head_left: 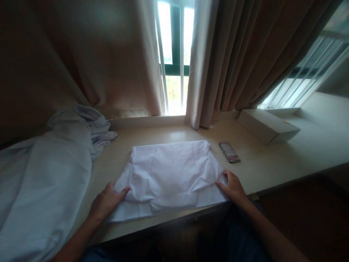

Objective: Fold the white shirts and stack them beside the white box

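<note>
A white cloth garment [169, 171], partly folded, lies on the pale tabletop [120, 131] in front of me. It has a straight far edge and wrinkles toward its near side. My left hand [107, 202] grips its left side, with the thumb on top and the fingers mostly hidden beneath the fabric. At the opposite side my right hand [231, 185] pinches the right edge between thumb and fingers. The cloth's near edge lies close to the table's front edge. Its exact kind does not show.
More white cloth [49, 171] is heaped on the left. A blurred-out phone-like object [229, 152] lies right of the garment, and a white box [268, 127] stands farther back. Brown curtains [229, 54] hang along the back, parted at a barred window [174, 65].
</note>
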